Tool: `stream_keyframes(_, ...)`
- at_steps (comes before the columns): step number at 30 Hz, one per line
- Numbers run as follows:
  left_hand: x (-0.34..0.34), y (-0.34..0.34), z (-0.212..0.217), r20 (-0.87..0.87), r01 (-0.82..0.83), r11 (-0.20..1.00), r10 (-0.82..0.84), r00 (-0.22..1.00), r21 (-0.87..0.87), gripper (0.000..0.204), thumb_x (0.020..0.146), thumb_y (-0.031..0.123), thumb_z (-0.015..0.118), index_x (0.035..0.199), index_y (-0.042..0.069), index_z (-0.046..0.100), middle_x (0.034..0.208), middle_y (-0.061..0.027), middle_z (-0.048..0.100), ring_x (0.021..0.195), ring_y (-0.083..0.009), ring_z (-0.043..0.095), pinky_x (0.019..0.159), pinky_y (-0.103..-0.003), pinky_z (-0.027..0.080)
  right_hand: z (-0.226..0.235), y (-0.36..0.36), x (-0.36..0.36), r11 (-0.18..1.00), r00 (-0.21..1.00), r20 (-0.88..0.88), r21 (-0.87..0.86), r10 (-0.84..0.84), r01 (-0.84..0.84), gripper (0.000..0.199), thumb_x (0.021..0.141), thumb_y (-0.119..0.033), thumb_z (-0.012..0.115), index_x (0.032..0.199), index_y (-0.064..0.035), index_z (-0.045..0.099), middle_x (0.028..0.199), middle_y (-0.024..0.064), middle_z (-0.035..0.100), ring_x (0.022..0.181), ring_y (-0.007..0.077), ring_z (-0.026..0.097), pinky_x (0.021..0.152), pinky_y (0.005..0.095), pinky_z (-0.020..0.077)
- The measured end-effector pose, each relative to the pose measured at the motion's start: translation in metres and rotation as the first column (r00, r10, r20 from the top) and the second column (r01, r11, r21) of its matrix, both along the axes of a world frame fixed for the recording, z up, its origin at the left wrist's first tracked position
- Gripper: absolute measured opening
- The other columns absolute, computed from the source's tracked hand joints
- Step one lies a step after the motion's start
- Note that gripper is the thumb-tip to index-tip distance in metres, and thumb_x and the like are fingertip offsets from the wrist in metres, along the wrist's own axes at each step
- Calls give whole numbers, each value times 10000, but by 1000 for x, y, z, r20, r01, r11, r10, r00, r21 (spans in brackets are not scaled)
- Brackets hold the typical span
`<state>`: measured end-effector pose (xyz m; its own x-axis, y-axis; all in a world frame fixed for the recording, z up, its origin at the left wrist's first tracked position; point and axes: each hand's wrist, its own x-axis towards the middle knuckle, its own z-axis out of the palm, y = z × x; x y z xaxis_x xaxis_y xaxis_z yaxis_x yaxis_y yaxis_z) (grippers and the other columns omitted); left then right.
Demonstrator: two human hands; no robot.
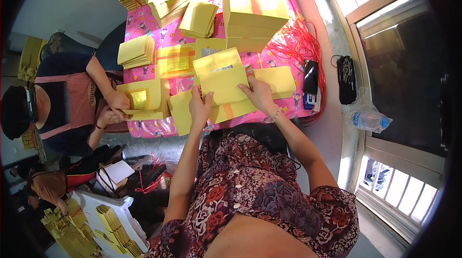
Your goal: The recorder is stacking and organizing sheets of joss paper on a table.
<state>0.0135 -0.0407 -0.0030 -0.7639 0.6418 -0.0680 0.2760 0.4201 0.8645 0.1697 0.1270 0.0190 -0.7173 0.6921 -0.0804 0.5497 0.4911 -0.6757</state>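
Observation:
Between my two hands is a partly folded sheet of yellow paper [223,88], its upper flap raised and a dark printed patch showing at the crease. My left hand [200,107] grips its left edge, thumb on the front. My right hand [260,95] pinches the right edge. Under it lie flat yellow sheets [181,113] on the pink patterned tablecloth [149,131]. Beside my right hand rests a stack of folded yellow papers [276,81]. Just behind the held sheet are papers with a gold square [175,62].
A tall yellow paper stack [255,17] stands at the back, with folded bundles [198,19] to its left. Red strings [301,41], a black phone [311,77] and a plastic bottle [368,120] are to the right. At the left, a co-worker's hands [115,106] handle gold-squared paper.

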Motion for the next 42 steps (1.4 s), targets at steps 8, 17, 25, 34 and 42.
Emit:
stream_keyframes(8,-4,2,-7,-17,-57,998,57,998,27,422,863,167,681,1191,51,442,878,-150,650,782,-313,663,676,-413,503,0,5,-11,998,997,70,-51,-40,44,403,847,-429,681,795,-40,587,656,137,616,663,346,637,601,446,482)
stream_keyframes(17,13,5,22,-100,-121,991,115,988,-57,567,850,117,681,1287,62,324,920,-149,584,821,-338,626,719,-434,482,5,4,-7,995,988,142,-66,-59,69,425,834,-443,690,770,-33,595,673,140,625,674,333,640,601,440,480)
stream_keyframes(25,10,4,18,-129,-106,991,94,987,-86,479,848,122,685,1228,77,399,938,-134,570,842,-313,611,726,-422,481,7,6,-9,995,988,151,-81,-43,56,417,828,-440,692,755,-38,615,676,140,632,685,332,645,613,441,487)
stream_keyframes(34,2,3,0,-93,-100,993,94,991,-57,254,840,141,701,1044,59,574,933,-82,612,861,-236,603,746,-356,490,3,7,-15,992,983,175,-98,-62,80,417,821,-442,693,755,-36,625,679,146,638,683,333,647,614,442,488)
stream_keyframes(42,5,2,8,-68,-125,987,119,991,-99,270,828,157,716,1046,61,590,930,-84,621,859,-227,604,745,-354,491,8,6,-11,993,985,167,-97,-47,63,422,818,-440,693,740,-32,622,678,149,637,682,330,648,614,440,488)
